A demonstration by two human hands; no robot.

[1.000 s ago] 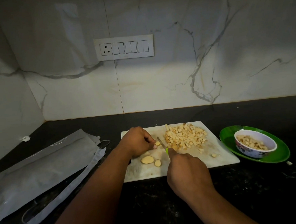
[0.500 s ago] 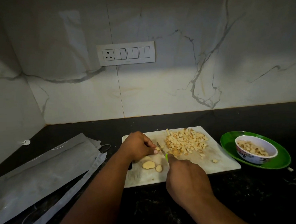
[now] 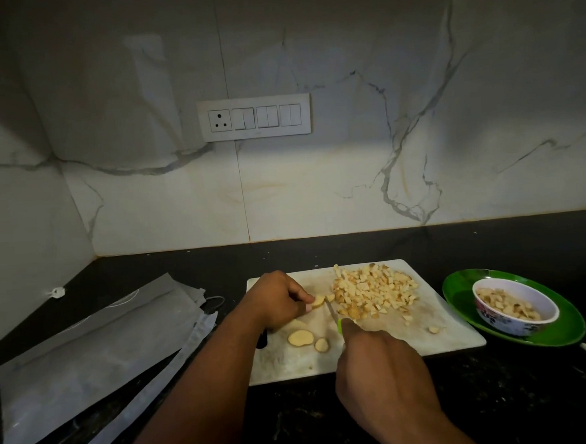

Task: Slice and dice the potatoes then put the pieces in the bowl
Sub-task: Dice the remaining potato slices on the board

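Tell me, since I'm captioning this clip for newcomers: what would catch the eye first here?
The pale heap of diced potato on the white cutting board stands out against the dark counter. Just left of it, the left hand pinches a potato piece while the right hand holds a green-handled knife beside it. At right, a bowl of dice sits on a bright green plate.

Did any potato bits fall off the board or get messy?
Yes, one small pale bit lies on the dark counter, just past the green plate. A few dice have strayed from the pile, but they are still on the board.
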